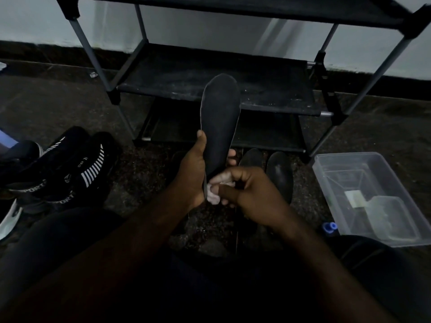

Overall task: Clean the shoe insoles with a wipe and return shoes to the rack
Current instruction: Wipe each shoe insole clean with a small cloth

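A dark insole [220, 117] stands upright in the middle of the view, toe end up. My left hand [192, 173] grips its lower half, thumb on the left edge and fingertips showing at the right edge. My right hand [251, 194] pinches a crumpled white wipe [214, 194] against the insole's heel end. Two dark shoes [277, 171] lie on the floor just behind my hands. The black shoe rack [217, 89] stands in front of me, its shelves bare.
Black sneakers with white stripes [70, 169] lie on the floor at the left, with a white shoe [9, 220] at the left edge. A clear plastic bin [373, 197] sits at the right, a blue-capped bottle [330, 227] beside it. My legs fill the foreground.
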### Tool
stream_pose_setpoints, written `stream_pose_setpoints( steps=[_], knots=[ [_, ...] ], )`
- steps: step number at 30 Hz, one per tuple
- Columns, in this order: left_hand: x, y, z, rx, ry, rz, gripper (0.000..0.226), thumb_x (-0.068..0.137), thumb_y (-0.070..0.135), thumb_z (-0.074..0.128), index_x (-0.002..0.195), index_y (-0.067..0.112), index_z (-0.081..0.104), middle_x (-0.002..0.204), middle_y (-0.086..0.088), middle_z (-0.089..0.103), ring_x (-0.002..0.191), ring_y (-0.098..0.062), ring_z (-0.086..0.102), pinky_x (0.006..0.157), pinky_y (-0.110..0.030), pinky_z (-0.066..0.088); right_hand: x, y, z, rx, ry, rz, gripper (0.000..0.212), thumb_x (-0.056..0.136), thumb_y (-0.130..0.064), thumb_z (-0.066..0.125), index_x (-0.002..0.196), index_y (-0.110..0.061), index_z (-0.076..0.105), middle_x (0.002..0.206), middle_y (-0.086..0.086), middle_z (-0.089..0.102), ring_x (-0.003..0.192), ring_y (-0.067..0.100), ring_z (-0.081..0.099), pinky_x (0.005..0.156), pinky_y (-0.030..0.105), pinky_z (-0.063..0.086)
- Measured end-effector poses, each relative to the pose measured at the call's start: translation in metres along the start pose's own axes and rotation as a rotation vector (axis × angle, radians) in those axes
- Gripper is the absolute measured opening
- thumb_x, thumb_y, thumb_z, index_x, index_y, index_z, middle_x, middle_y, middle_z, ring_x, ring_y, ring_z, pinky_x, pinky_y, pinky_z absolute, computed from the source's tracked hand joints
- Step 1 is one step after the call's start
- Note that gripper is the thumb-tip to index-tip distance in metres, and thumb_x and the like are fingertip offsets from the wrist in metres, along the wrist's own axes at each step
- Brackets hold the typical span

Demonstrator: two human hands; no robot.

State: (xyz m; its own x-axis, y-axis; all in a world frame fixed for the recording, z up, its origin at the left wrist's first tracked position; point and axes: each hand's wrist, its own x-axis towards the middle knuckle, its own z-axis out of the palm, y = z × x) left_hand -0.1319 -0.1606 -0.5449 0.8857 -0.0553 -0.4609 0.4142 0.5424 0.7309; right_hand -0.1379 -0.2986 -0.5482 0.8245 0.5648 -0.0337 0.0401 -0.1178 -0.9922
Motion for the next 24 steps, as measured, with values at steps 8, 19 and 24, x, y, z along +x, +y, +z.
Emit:
stream_pose_setpoints(
  steps=[8, 19, 24],
  knots=[
    [0.008, -0.016, -0.003, 0.063, 0.102, 0.010, 0.073, 0.096, 0.062, 0.029, 0.087, 0.002, 0.069, 0.077, -0.009, 0.073, 0.059, -0.021, 0.069, 0.054, -0.027, 0.053, 0.003, 0.013, 0.010, -0.009, 0.138, 0.037, 0.006, 0.089, -0.001, 0.068, 0.090, -0.005, 0.073, 0.073, 0.002, 0.073, 0.064, 0.010, 0.067, 0.060, 0.020, 0.051],
    [0.022, -0.028, -0.018, 1.178, 0.382, 0.196, 0.023, 0.095, 0.013, 0.047, 0.113, 0.004, 0.060, 0.112, -0.022, 0.064, 0.105, -0.037, 0.060, 0.079, -0.032, 0.043, 0.021, 0.019, -0.049, 0.025, 0.562, 0.146, 0.013, 0.086, 0.008, 0.060, 0.074, 0.005, 0.065, 0.063, 0.012, 0.067, 0.055, 0.013, 0.065, 0.056, 0.025, 0.054],
    [0.024, -0.031, -0.029, 1.211, 0.456, 0.035, 0.025, 0.092, 0.013, 0.049, 0.114, 0.004, 0.056, 0.118, -0.023, 0.062, 0.109, -0.038, 0.058, 0.089, -0.034, 0.043, 0.032, 0.049, -0.058, -0.167, 0.593, 0.266, 0.020, 0.084, 0.000, 0.059, 0.065, -0.005, 0.061, 0.061, 0.012, 0.066, 0.053, 0.018, 0.064, 0.055, 0.032, 0.056]
  ],
)
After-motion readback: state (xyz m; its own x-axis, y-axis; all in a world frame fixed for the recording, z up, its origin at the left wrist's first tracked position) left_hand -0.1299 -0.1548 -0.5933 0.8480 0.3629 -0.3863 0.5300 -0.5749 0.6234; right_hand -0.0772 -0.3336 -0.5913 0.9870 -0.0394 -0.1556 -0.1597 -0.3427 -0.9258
